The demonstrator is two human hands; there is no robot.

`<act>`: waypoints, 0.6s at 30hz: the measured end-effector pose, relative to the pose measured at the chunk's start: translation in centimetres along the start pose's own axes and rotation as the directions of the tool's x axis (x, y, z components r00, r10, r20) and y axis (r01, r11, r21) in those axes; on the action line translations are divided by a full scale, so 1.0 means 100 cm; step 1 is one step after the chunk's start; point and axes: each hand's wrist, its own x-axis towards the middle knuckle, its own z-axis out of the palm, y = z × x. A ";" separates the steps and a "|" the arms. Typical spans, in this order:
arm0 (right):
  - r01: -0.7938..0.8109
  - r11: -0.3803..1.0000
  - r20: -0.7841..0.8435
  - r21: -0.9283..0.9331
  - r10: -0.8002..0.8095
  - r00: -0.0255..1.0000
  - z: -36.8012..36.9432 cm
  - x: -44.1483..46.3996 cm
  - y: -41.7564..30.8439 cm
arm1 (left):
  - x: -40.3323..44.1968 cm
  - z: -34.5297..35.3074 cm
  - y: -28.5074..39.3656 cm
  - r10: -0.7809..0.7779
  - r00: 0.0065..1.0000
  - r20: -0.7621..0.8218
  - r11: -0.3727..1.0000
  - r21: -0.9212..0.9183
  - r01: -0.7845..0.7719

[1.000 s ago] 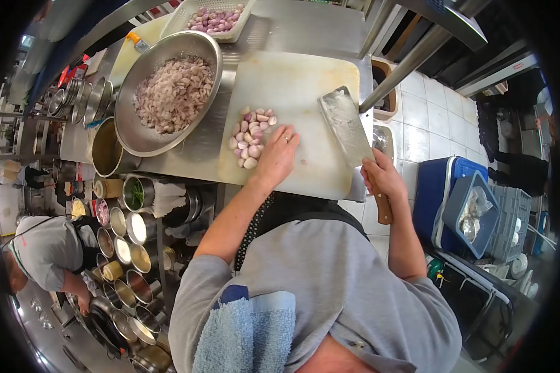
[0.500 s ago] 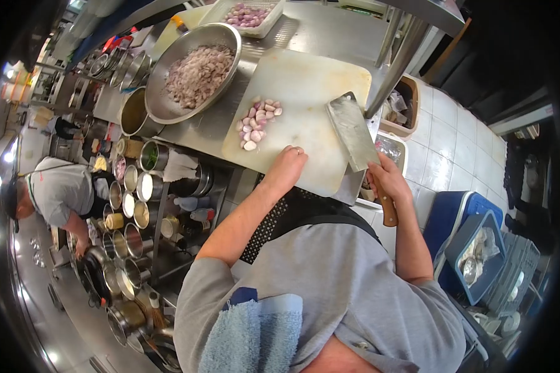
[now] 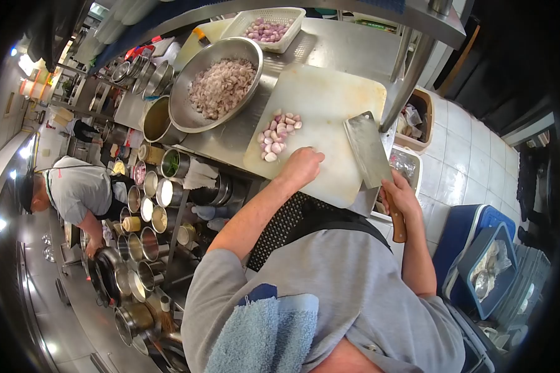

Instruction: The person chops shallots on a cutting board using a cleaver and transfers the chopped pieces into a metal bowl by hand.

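My right hand [image 3: 401,199] is wrapped round the wooden handle [image 3: 399,227] of a cleaver. The broad blade of the cleaver [image 3: 367,149] lies over the right side of a white cutting board [image 3: 320,99]. Over the board's near edge is my left hand [image 3: 303,166], its fingers curled closed; what they hold, if anything, is hidden. Just beyond it, a small pile of peeled shallots [image 3: 280,133] sits on the board's left part. A large steel bowl [image 3: 183,115] of chopped shallots [image 3: 224,87] stands left of the board.
A white basket [image 3: 295,37] of whole shallots is at the back of the steel counter. A metal post [image 3: 410,74] rises beside the board's right edge. Bins [image 3: 424,121] stand on the floor at right. To the left, a person [image 3: 84,189] works near several pots [image 3: 152,242].
The view has shifted, so the scene sits lower and farther right. My left hand has moved slightly farther onto the board. The cleaver stays in my right hand.
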 end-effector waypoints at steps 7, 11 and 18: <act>-0.063 0.991 -0.035 0.118 0.068 0.997 0.009 0.000 0.011 | -0.001 -0.001 -0.012 0.093 0.995 0.017 0.991 -0.098 -0.091; -0.070 0.991 -0.071 0.116 0.079 0.994 0.017 -0.001 0.011 | 0.003 0.005 -0.008 0.091 0.996 0.025 0.996 0.005 -0.091; -0.080 0.992 -0.120 0.099 0.092 0.988 0.029 -0.007 0.003 | 0.013 -0.009 -0.020 0.046 0.998 0.042 0.972 -0.232 -0.035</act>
